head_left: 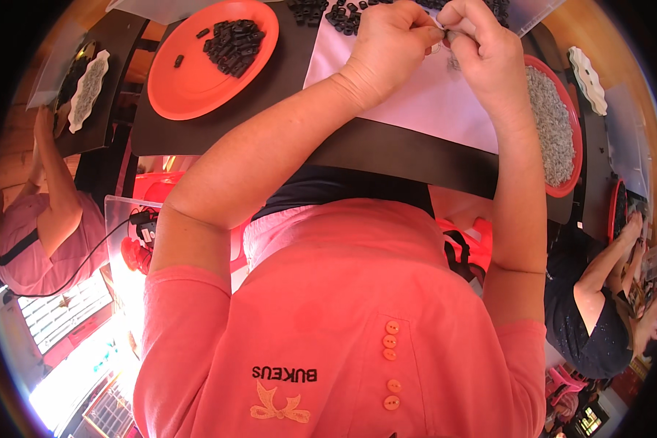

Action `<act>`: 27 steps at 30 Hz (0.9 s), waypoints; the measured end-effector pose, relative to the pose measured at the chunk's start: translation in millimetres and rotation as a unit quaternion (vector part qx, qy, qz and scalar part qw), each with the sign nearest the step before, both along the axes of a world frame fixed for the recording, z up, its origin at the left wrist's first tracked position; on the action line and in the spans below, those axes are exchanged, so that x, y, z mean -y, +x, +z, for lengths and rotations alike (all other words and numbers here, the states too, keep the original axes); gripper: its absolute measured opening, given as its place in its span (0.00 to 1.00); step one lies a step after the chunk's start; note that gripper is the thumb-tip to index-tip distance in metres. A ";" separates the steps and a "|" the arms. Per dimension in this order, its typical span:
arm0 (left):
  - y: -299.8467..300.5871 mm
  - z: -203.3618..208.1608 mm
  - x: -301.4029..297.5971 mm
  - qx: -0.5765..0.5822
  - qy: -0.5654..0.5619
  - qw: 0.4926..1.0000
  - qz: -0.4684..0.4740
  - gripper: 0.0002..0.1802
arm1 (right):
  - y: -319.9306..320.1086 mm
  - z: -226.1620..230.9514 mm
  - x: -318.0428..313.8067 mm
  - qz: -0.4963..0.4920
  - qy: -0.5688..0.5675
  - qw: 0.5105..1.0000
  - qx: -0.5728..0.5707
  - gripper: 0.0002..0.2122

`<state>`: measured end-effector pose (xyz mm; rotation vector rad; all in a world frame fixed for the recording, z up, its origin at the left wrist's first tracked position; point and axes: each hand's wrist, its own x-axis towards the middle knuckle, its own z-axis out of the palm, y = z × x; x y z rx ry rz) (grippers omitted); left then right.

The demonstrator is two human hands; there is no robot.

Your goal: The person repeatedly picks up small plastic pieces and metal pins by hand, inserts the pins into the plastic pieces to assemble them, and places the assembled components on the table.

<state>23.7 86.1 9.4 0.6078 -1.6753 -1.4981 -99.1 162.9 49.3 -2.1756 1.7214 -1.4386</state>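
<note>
While left hand (pixel 394 47) and right hand (pixel 487 66) meet over the paper (pixel 423 102), their fingers pinch a tiny dark piece (pixel 447 33), mostly hidden; black parts (pixel 342 17) beyond it, cut off.

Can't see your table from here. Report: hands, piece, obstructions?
Left hand and right hand pinching together above pink sheet. Small dark piece between them, details hidden. Left red plate, right red plate alongside; nothing visibly blocking.
</note>
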 end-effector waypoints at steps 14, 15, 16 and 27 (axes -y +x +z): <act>-5.3 -13.9 4.9 -0.085 0.077 0.992 -0.045 0.06 | -1.5 0.0 1.3 0.013 0.165 0.940 0.297 0.11; -5.6 -15.1 5.4 -0.094 0.074 0.992 -0.046 0.06 | -0.6 1.0 1.7 0.001 0.178 0.933 0.312 0.11; -5.9 -16.2 5.9 -0.103 0.071 0.991 -0.046 0.06 | -0.9 0.7 1.6 0.001 0.179 0.933 0.312 0.11; -11.2 -20.5 3.3 0.001 -0.055 0.992 0.111 0.06 | 7.2 -25.5 10.9 -0.153 -0.038 0.963 -0.219 0.12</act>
